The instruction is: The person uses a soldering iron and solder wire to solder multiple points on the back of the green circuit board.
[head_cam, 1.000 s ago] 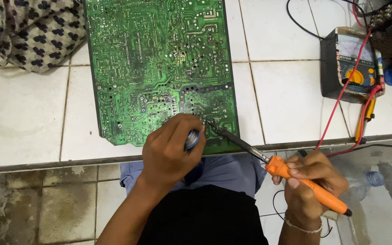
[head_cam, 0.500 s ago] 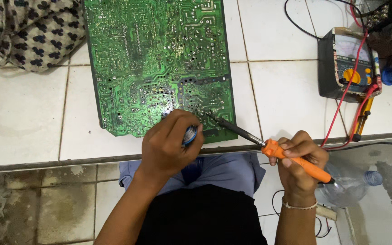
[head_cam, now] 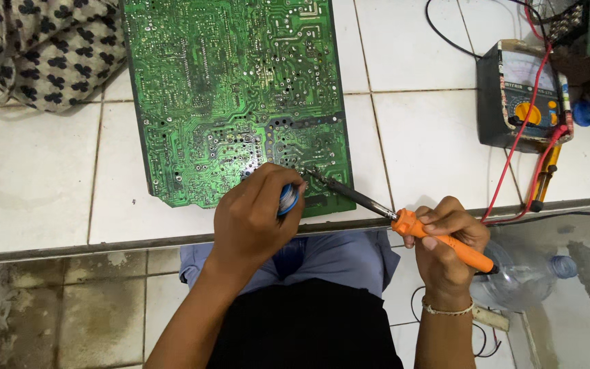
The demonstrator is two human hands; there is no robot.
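The left hand (head_cam: 254, 219) rested on the near edge of a green board (head_cam: 240, 96), solder side up, which lay flat on the white tiled bench (head_cam: 29, 178); its fingers were curled tight around a small blue spool (head_cam: 288, 199), only a sliver of it showing between thumb and forefinger. The right hand (head_cam: 448, 246) gripped the orange handle of an iron (head_cam: 411, 222) — fingers wrapped closed around it, thumb on top; the dark shaft slanted up and left across the bench edge, its tip on the board just beside the left fingertips.

The board's near edge sat close to the bench lip; below it, the person's blue-clad lap and black shirt filled the middle of the view. At the bench's far right stood a meter (head_cam: 520, 96) with a yellow dial, red and black leads trailing from it down over the edge; a patterned cloth (head_cam: 42, 48) lay bunched at the far left, touching the board's upper corner. A clear plastic bottle (head_cam: 527, 277) lay on the floor just behind the right hand — a thin bracelet circled that wrist.
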